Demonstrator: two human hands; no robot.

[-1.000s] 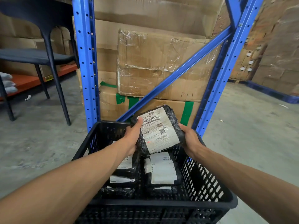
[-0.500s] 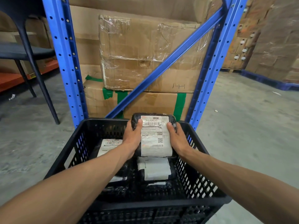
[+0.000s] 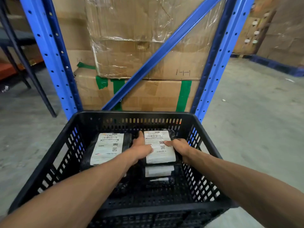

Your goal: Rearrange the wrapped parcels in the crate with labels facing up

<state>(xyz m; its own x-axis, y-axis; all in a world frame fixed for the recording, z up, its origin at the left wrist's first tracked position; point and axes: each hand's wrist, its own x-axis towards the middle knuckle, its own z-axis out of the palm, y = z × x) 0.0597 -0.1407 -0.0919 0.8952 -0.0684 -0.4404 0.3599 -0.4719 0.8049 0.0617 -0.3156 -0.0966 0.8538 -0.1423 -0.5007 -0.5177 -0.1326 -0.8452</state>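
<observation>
A black slotted plastic crate [image 3: 131, 115] sits on the concrete floor in front of me. Inside it, at the far right, lies a black-wrapped parcel [image 3: 162, 152] with its white label facing up. My left hand [image 3: 141, 148] grips its left side and my right hand [image 3: 178, 148] grips its right side, thumbs on the label. A second parcel [image 3: 107, 148] lies label-up at the far left of the crate. Under and in front of the held parcel, more label-up parcels [image 3: 158, 171] show partly. My forearms hide part of the crate's left half.
Blue metal rack uprights [image 3: 49, 55] and a diagonal brace [image 3: 158, 48] stand just behind the crate, with stacked cardboard boxes [image 3: 144, 46] behind them. Dark chair legs [image 3: 24, 60] stand at the left. More cartons [image 3: 279, 30] line the right wall behind open concrete floor.
Both hands have lowered the parcel from above the crate's rim down into the far right of the crate, turning it level with the label up. My view has moved closer.
</observation>
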